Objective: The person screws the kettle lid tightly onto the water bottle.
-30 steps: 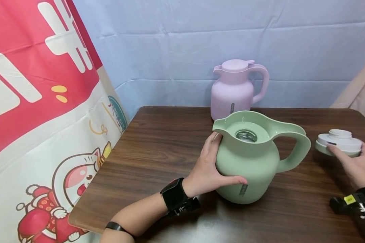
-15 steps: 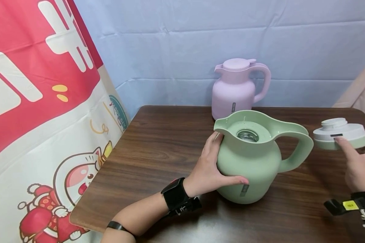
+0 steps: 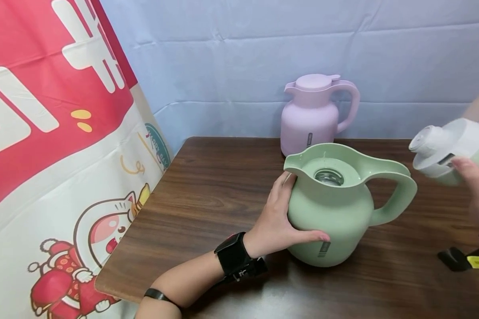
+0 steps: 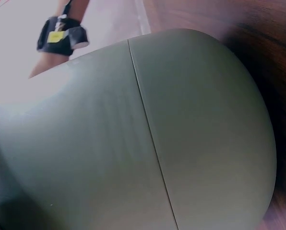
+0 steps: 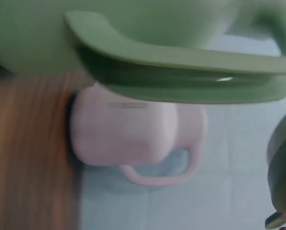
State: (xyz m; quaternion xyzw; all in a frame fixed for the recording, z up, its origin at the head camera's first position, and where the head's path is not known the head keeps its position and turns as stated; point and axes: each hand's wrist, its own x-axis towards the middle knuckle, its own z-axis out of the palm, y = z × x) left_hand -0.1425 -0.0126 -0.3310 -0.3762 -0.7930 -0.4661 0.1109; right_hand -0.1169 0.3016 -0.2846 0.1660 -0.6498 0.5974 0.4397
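A green thermos jug (image 3: 343, 215) stands upright on the wooden table, its round mouth uncovered. My left hand (image 3: 271, 228) grips its body, thumb across the front and fingers round the spout side. In the left wrist view the jug's smooth side (image 4: 133, 134) fills most of the picture. At the right edge, raised above the table, my right hand (image 3: 477, 190) holds the white-and-green lid (image 3: 455, 144), tilted with its white neck pointing left. The right wrist view has part of the lid (image 5: 283, 172) at its right edge and the jug's handle (image 5: 191, 72) on top.
A lilac thermos jug (image 3: 309, 119) with its lid on stands behind the green one, near the table's back edge. Pale blue cloth (image 3: 231, 71) hangs beyond. A printed red and white cloth (image 3: 104, 168) borders the table on the left.
My right hand has lifted the lid higher and tipped it, so its neck turns from pointing up to pointing left. The left hand keeps its grip on the jug.
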